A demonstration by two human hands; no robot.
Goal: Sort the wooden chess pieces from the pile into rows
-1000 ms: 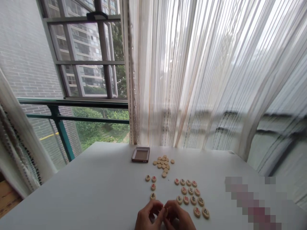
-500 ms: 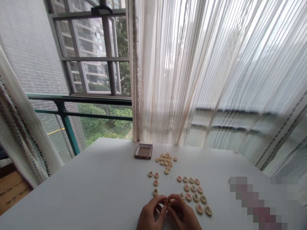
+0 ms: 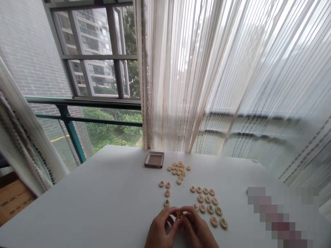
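My left hand (image 3: 161, 230) and my right hand (image 3: 199, 229) meet at the near edge of a white table (image 3: 103, 199), fingertips pinched together round one small round wooden game piece (image 3: 179, 214). Just right of my hands lies a block of several face-up pieces (image 3: 209, 205) marked in red and black. A short line of face-up pieces (image 3: 166, 191) runs away from my left hand. Farther off sits a heap of blank-side-up pieces (image 3: 179, 169).
A small shallow brown box (image 3: 154, 159) lies at the far side of the table, by the heap. Striped sheer curtains (image 3: 219, 75) hang behind the table, with a window and green railing (image 3: 69, 129) on the left. A blurred patch (image 3: 279, 215) covers the table's right part.
The view has tilted down a little, so the table and pieces sit slightly higher in the picture. My hands stay together on the piece, fingers shifting slightly round it.
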